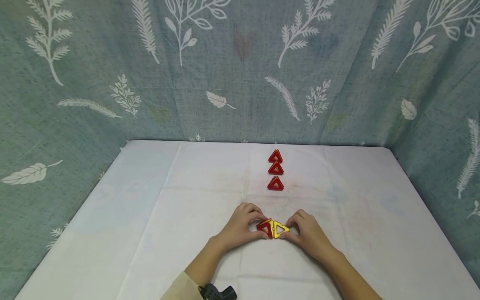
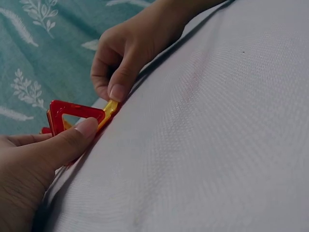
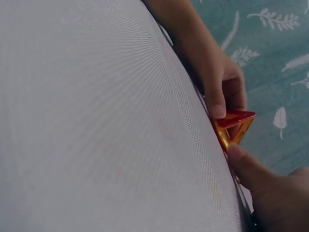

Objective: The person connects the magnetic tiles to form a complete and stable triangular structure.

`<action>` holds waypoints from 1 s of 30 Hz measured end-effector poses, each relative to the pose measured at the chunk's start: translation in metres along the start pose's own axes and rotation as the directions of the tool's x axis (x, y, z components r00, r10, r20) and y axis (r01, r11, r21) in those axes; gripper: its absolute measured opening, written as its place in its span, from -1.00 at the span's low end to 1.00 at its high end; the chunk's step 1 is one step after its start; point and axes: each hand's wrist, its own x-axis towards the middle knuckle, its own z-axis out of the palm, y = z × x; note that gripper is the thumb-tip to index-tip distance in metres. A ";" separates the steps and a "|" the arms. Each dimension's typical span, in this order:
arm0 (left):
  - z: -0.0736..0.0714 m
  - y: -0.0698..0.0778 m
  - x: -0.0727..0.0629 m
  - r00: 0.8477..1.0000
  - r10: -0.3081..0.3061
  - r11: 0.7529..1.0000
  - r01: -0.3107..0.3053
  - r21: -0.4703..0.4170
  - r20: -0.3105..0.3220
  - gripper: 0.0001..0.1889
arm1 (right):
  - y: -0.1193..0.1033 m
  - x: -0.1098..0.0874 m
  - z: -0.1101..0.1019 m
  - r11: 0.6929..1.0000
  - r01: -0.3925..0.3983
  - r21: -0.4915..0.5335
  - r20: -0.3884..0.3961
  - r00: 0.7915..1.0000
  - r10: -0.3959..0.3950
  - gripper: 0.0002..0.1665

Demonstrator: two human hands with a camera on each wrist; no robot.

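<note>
Low on the white table, my left hand (image 1: 243, 225) pinches a red triangular magnetic tile (image 1: 264, 227) between thumb and fingers. My right hand (image 1: 308, 234) pinches a yellow triangular magnetic tile (image 1: 281, 229) by its outer corner. The two tiles meet along one edge. In the left wrist view the red tile (image 2: 60, 108) stands tilted up, and the yellow one (image 2: 112, 107) lies lower, near the cloth. From the right wrist, a red tile (image 3: 236, 118) and a yellow-orange tile (image 3: 243, 129) form an angled shape; the fingers hide part of it.
Straight beyond the hands, three red triangular pieces stand in a line: a near one (image 1: 275, 183), a middle one (image 1: 275, 168) and a far one (image 1: 275, 156). A white cloth covers the table (image 1: 195, 187). A leaf-patterned green curtain (image 1: 240, 75) surrounds its back and sides.
</note>
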 end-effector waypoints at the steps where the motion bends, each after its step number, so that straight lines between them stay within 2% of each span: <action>1: 0.000 0.000 0.000 1.000 -0.002 1.000 0.002 -0.001 -0.003 -0.58 | 0.000 0.000 0.000 1.000 -0.002 -0.007 -0.007 1.000 0.002 -0.59; 4: 0.001 0.001 0.000 1.000 0.004 1.000 -0.004 -0.002 -0.014 -0.58 | 0.002 -0.001 0.002 1.000 0.003 -0.019 -0.037 0.999 -0.004 -0.58; 8: 0.002 0.001 0.000 0.999 0.022 1.000 -0.022 -0.001 -0.027 -0.57 | 0.004 -0.002 0.005 0.997 0.071 -0.008 -0.110 0.991 -0.072 -0.57; 10: 0.002 0.001 0.000 0.999 0.037 0.999 -0.037 -0.001 -0.035 -0.57 | 0.006 -0.002 0.006 0.991 0.132 -0.010 -0.159 0.978 -0.132 -0.56; 14: 0.001 0.003 0.000 0.998 0.058 0.998 -0.058 0.002 -0.039 -0.56 | 0.010 -0.002 0.009 0.971 0.239 -0.009 -0.249 0.940 -0.234 -0.56; 19: 0.002 0.004 0.003 0.996 0.078 0.997 -0.077 0.024 -0.042 -0.56 | 0.012 0.000 0.008 0.946 0.317 0.070 -0.304 0.910 -0.283 -0.57; 24: 0.002 0.006 0.006 0.995 0.096 0.994 -0.094 0.050 -0.037 -0.56 | 0.013 0.004 0.009 0.919 0.357 0.165 -0.307 0.904 -0.296 -0.56; 30: 0.006 0.009 0.005 0.989 0.148 0.986 -0.146 0.080 -0.019 -0.56 | 0.011 0.006 0.014 0.918 0.352 0.183 -0.287 0.912 -0.292 -0.56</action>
